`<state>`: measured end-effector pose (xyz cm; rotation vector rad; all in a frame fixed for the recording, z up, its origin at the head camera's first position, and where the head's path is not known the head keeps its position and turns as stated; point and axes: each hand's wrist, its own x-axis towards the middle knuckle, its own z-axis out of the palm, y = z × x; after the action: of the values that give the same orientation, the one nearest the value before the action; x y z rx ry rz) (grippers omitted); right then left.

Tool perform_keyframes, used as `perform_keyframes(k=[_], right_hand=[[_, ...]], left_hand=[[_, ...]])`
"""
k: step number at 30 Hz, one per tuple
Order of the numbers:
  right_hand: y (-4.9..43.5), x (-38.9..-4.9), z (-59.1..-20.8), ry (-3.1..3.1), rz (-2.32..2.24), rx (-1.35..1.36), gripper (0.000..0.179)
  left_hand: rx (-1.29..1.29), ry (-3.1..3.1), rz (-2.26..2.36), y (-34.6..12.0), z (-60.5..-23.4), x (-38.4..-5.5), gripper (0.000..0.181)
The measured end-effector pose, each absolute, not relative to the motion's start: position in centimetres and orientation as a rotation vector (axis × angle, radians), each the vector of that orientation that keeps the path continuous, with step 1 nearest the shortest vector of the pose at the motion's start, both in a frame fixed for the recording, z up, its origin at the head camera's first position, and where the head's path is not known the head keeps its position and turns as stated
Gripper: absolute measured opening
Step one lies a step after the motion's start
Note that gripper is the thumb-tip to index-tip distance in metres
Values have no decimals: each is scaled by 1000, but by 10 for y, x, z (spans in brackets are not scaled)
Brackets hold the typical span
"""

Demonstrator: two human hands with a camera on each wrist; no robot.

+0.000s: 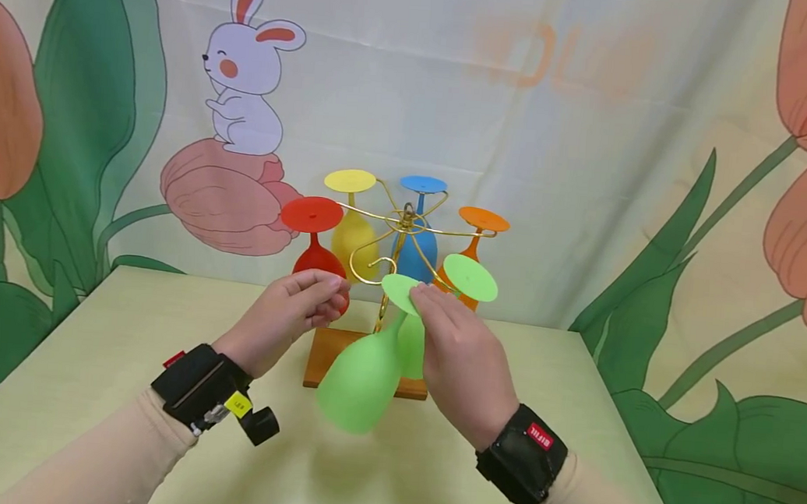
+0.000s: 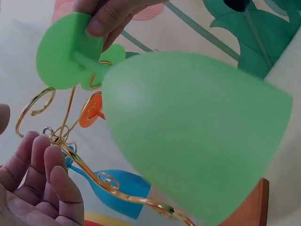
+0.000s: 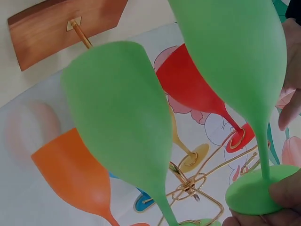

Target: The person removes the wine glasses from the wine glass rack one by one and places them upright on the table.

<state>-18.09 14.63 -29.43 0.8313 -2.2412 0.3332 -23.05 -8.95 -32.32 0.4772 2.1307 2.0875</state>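
Note:
A green plastic wine glass (image 1: 359, 382) hangs upside down and tilted, its bowl toward the lower left. My right hand (image 1: 469, 358) pinches the edge of its round foot, thumb on one face and fingers on the other in the right wrist view. My left hand (image 1: 287, 314) is at the left beside the red glass (image 1: 312, 214), fingers loosely bent and holding nothing. In the left wrist view, its fingertips are close to the gold wire rack (image 2: 75, 160). One curled rack arm with no glass on it points toward me, behind the held glass.
Yellow (image 1: 350, 180), blue (image 1: 423, 184), orange (image 1: 484, 218) and another green glass (image 1: 470, 278) hang by their feet around the rack. Its wooden base (image 1: 322, 356) stands on the pale table (image 1: 120, 388). Behind is a printed curtain (image 1: 591, 179).

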Motion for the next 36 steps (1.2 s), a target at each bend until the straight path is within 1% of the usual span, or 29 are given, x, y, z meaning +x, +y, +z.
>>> perform_keyframes(k=[3,9,15,20,22,26,28,31,36], right_hand=[[148,-180,-302,-2236,370,837,36],[148,-179,-328,-2273,465,870,23],[141,-178,-370,-2399,561,832,18],[136,-183,-411,-2599,713,712,7],[135,-186,-425,-2690,808,648,8],[136,-192,-449,-2807,997,551,12],[137,-195,-459,-2828,1115,501,13],[139,-198,-473,-2839,1407,398,14],[140,-199,-497,-2726,2165,104,23]], left_hand=[[485,2170,2053,-97,-326,-226,47],[475,2231,2007,-113,-331,-222,49],[473,2222,2020,-121,-332,-220,49],[463,2264,1975,-123,-334,-216,49],[488,2317,1919,-124,-337,-213,47],[647,2465,1742,-121,-341,-203,43],[741,2546,1640,-118,-343,-195,44],[881,2678,1476,-111,-343,-185,52],[1130,2866,1155,-103,-344,-170,71]])
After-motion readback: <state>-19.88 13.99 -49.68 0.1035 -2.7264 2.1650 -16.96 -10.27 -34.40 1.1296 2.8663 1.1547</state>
